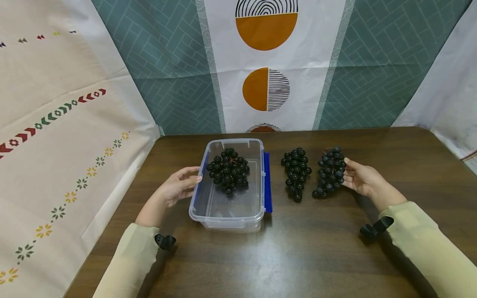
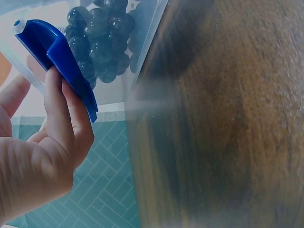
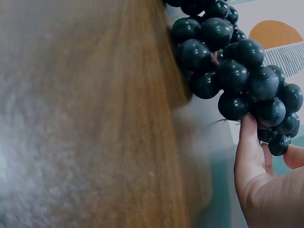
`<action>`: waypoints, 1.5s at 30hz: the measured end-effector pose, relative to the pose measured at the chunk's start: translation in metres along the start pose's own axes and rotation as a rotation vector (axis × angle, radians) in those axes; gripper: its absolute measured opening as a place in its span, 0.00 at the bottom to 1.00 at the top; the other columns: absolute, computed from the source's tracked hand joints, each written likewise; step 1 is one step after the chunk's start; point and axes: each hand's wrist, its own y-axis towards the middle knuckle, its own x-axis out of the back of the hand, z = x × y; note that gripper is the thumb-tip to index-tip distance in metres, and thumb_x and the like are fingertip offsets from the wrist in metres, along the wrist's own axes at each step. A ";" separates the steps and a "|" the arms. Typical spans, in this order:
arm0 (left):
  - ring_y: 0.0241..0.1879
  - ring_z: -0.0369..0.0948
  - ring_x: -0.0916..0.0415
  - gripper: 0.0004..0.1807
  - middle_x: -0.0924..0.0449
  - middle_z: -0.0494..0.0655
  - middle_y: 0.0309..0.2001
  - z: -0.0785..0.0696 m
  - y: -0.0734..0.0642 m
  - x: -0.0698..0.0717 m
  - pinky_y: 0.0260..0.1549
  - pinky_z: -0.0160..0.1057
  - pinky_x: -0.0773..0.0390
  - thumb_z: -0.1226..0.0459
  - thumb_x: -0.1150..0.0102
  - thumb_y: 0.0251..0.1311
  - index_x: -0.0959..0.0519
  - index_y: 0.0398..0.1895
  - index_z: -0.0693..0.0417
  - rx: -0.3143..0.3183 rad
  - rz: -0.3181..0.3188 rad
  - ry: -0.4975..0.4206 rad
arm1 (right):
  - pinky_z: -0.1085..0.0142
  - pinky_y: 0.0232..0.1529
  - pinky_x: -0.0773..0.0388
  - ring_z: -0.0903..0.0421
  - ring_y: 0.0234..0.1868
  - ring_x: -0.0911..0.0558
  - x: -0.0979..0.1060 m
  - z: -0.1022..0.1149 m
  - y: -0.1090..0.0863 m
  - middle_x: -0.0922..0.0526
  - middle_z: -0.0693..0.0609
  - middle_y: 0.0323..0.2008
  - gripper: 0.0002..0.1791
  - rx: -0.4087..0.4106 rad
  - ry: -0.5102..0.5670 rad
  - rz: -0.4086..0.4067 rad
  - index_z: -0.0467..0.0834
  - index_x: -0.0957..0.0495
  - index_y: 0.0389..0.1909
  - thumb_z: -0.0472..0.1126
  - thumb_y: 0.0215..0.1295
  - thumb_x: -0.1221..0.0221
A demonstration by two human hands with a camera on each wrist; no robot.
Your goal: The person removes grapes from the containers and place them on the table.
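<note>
A clear plastic container (image 1: 227, 209) without a lid stands at the centre-left of the table. One bunch of black grapes (image 1: 228, 170) lies inside it. My left hand (image 1: 179, 185) holds the container's left side, thumb at the rim and fingers against a blue latch flap (image 2: 66, 59). To the right of the container are two more bunches. The nearer bunch of grapes (image 1: 296, 170) lies on the table; the farther bunch of grapes (image 1: 331, 171) is pinched at its right edge by my right hand (image 1: 362, 177). Grapes partly cover those right fingertips.
A second blue latch flap (image 1: 267, 182) hangs open on the container's right side, beside the nearer bunch. The brown wooden table (image 1: 275, 256) ends at a patterned cloth backdrop (image 1: 179, 82). Pale cloth (image 1: 112, 182) hangs along the left.
</note>
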 end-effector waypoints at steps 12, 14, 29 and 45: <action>0.57 0.47 0.28 0.33 0.33 0.55 0.59 -0.001 -0.001 -0.001 0.45 0.37 0.23 0.57 0.45 0.66 0.43 0.71 0.54 0.001 -0.002 0.019 | 0.70 0.40 0.21 0.65 0.30 0.22 0.001 -0.003 0.003 0.75 0.39 0.73 0.48 0.010 -0.062 -0.019 0.39 0.78 0.72 0.55 0.70 0.55; 0.56 0.46 0.28 0.33 0.32 0.53 0.57 -0.001 -0.001 -0.002 0.45 0.37 0.23 0.56 0.45 0.66 0.43 0.71 0.54 0.003 -0.002 0.018 | 0.70 0.40 0.21 0.66 0.30 0.22 0.003 -0.004 0.004 0.75 0.38 0.73 0.47 0.014 -0.068 -0.022 0.39 0.79 0.71 0.54 0.71 0.57; 0.52 0.42 0.24 0.33 0.31 0.53 0.56 0.000 -0.003 0.001 0.43 0.36 0.22 0.59 0.47 0.67 0.45 0.71 0.56 -0.006 0.014 -0.013 | 0.71 0.42 0.22 0.44 0.74 0.64 0.015 -0.008 0.013 0.76 0.40 0.73 0.49 0.007 -0.086 -0.045 0.41 0.77 0.72 0.57 0.69 0.54; 0.49 0.40 0.23 0.33 0.31 0.49 0.54 0.000 0.000 0.001 0.43 0.35 0.21 0.58 0.46 0.67 0.45 0.71 0.56 -0.006 0.020 -0.016 | 0.67 0.51 0.24 0.46 0.74 0.66 0.012 -0.004 0.002 0.78 0.41 0.72 0.44 -0.029 0.025 0.007 0.39 0.81 0.71 0.60 0.72 0.70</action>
